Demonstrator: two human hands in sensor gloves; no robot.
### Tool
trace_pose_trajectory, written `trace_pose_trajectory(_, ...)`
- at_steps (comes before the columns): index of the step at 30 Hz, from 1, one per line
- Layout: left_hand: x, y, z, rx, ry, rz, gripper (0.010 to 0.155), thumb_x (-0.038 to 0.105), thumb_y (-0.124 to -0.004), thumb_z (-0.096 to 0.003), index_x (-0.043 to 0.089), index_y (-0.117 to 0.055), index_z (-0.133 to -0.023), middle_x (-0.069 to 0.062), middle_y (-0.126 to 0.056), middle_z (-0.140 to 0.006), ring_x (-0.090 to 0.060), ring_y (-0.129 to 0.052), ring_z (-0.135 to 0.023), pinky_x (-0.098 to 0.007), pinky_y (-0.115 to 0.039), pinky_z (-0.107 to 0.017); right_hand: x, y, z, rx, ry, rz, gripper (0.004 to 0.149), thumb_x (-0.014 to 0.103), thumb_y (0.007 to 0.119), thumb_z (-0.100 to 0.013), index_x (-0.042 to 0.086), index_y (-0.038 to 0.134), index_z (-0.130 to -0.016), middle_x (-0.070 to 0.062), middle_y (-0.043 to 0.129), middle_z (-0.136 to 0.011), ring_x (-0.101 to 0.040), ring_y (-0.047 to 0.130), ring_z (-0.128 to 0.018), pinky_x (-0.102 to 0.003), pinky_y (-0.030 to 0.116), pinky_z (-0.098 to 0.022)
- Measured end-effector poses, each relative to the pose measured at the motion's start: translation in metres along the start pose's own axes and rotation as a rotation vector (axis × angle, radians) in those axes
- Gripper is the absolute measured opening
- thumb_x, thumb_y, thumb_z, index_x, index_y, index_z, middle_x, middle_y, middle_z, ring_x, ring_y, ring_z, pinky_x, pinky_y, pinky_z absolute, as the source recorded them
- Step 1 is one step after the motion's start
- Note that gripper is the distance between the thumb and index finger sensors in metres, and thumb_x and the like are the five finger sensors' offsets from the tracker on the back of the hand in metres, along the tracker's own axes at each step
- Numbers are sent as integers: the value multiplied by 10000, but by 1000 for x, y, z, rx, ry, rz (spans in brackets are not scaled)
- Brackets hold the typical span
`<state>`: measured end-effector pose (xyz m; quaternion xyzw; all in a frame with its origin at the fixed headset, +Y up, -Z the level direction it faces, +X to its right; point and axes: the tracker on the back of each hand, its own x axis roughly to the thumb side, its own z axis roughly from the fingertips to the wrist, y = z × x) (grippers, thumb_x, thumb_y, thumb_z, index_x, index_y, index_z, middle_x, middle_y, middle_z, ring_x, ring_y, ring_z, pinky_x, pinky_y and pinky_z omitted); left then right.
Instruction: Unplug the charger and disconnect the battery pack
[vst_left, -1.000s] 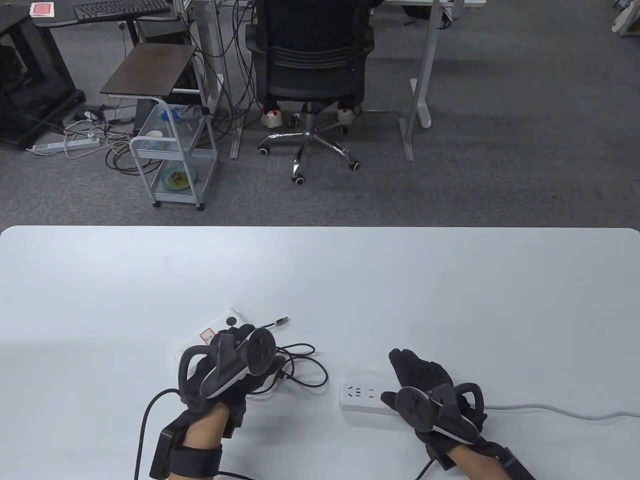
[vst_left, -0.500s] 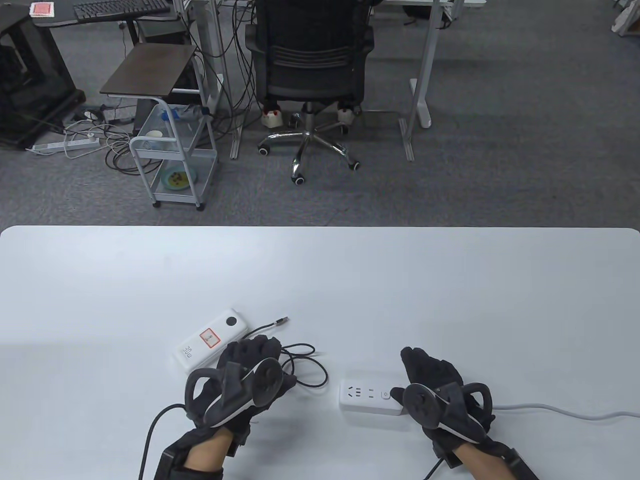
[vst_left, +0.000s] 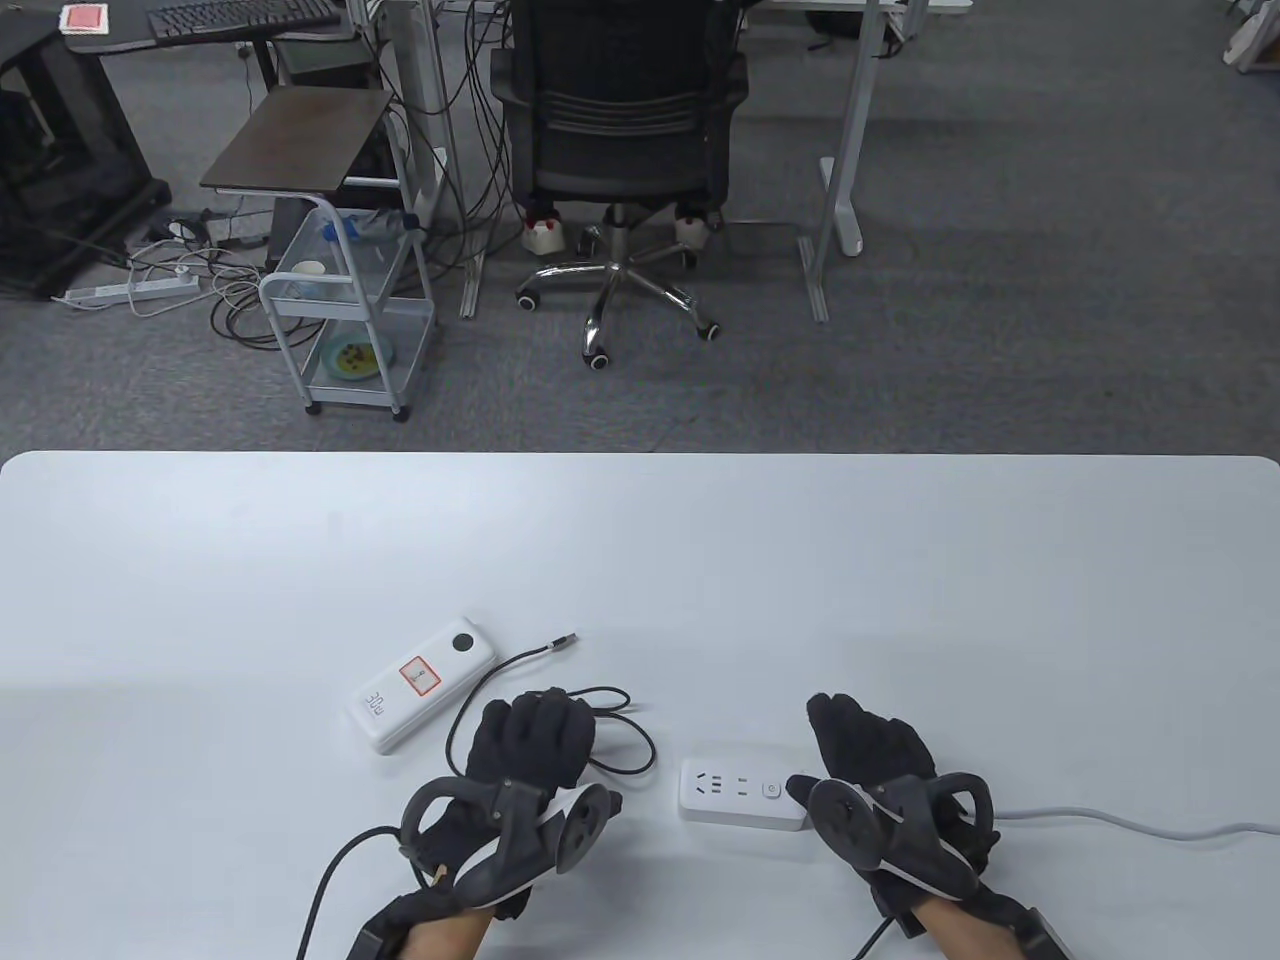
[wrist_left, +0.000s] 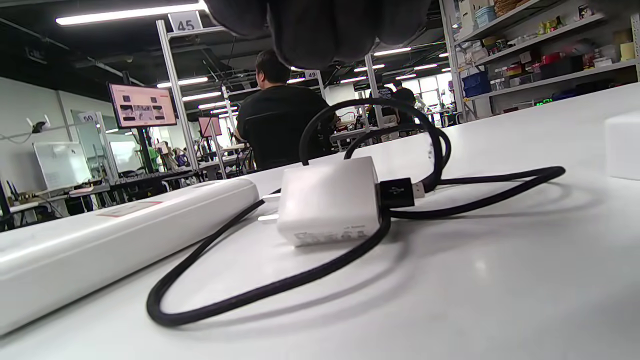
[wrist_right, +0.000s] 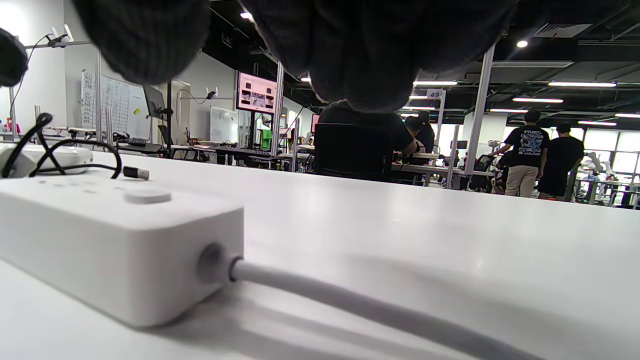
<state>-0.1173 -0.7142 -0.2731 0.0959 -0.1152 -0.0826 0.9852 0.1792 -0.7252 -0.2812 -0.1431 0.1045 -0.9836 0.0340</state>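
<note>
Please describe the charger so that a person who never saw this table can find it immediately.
On the white table, look between the flat white battery pack and the white power strip. There lies a small white cube charger, prongs bare. Unlike its white neighbours, it has a black cable plugged in and looped around it.

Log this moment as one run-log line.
charger: out of power strip, on table | cable: out of battery pack | left hand: over charger, holding nothing | right hand: beside strip
</note>
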Motion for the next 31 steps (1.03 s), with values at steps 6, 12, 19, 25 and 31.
trace_pose_trajectory(6,-13,0,-1,-7,33,42,889,834,-633,-355,356,-615,-1104,54,-669,-1180,-240,-805,-1090,-475,-641,-846,4,3,0,10,-13,13,769,558,669,-448,136,555,-1080,-163,678,-1094,-363,816,-872,-555,649,-672)
trace_pose_trajectory(12,-13,1,0,-1,38,48,894,827,-635,-365,342,-592,-1115,50,-642,-1189,-234,-780,-1102,-465,-625,-859,7,6,0,21,-29,31,766,558,667,-448,137,558,-1079,-160,679,-1094,-359,819,-870,-553,652,-672)
trace_pose_trajectory(19,-8,-2,-1,-22,30,31,884,820,-641,-371,338,-597,-1111,50,-643,-1188,-230,-780,-1103,-462,-626,-859,10,10,0,41,-48,56,766,559,670,-445,141,561,-1077,-159,684,-1091,-359,821,-869,-552,653,-671)
trace_pose_trajectory(25,-11,-3,-2,-33,37,30,871,815,-645,-372,329,-620,-1094,43,-647,-1185,-233,-786,-1098,-459,-630,-857,11,10,0,46,-67,61,764,557,670,-447,141,563,-1078,-161,686,-1091,-360,821,-869,-553,652,-673)
trace_pose_trajectory(31,-14,-5,-1,-54,51,20,869,811,-649,-378,327,-616,-1098,42,-644,-1187,-231,-786,-1099,-457,-630,-858,13,10,1,54,-76,77,767,559,669,-446,139,560,-1078,-160,686,-1090,-356,822,-869,-551,654,-672)
